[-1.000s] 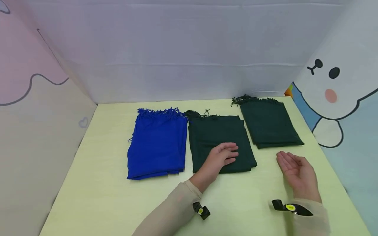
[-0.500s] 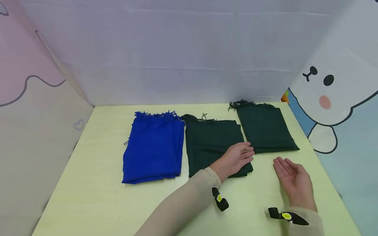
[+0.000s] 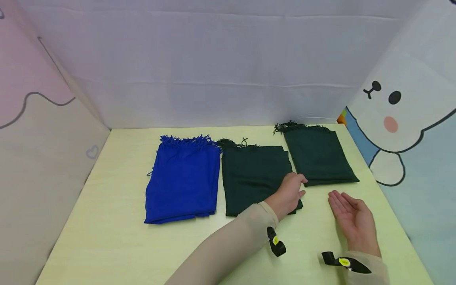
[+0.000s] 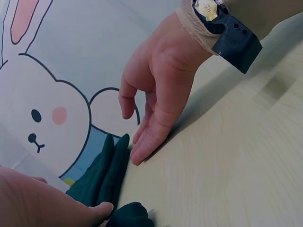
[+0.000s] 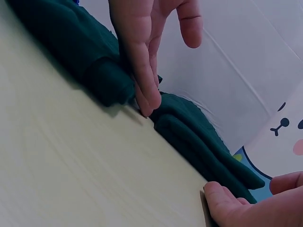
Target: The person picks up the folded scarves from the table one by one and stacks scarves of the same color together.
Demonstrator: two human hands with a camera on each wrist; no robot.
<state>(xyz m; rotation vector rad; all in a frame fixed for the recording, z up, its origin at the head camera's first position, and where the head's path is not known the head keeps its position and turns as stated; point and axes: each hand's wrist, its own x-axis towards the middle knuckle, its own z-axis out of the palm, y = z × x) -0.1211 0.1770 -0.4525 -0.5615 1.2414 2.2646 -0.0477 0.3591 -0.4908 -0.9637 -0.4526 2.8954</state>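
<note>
Three folded cloths with knotted fringes lie in a row, probably scarves. In the head view, my left hand (image 3: 287,193) is over the right edge of the middle dark green scarf (image 3: 249,174), by the near left corner of the right dark green scarf (image 3: 318,156). The right wrist view shows that left hand (image 5: 142,56) with straight fingers pointing down between the two green scarves, its thumb apart. My right hand (image 3: 354,221) lies with its palm turned up and fingers extended, just in front of the right scarf's near edge. A blue scarf (image 3: 183,182) lies to the left.
Everything lies on a pale yellow table (image 3: 107,237). A white cloth wall (image 3: 213,59) stands at the back, and a side wall printed with a cartoon rabbit (image 3: 395,118) is on the right. Both sleeves carry black wrist bands.
My left hand has moved right, from over the middle green scarf to the gap beside the right one. The right hand stays nearly in place. The head view has shifted slightly.
</note>
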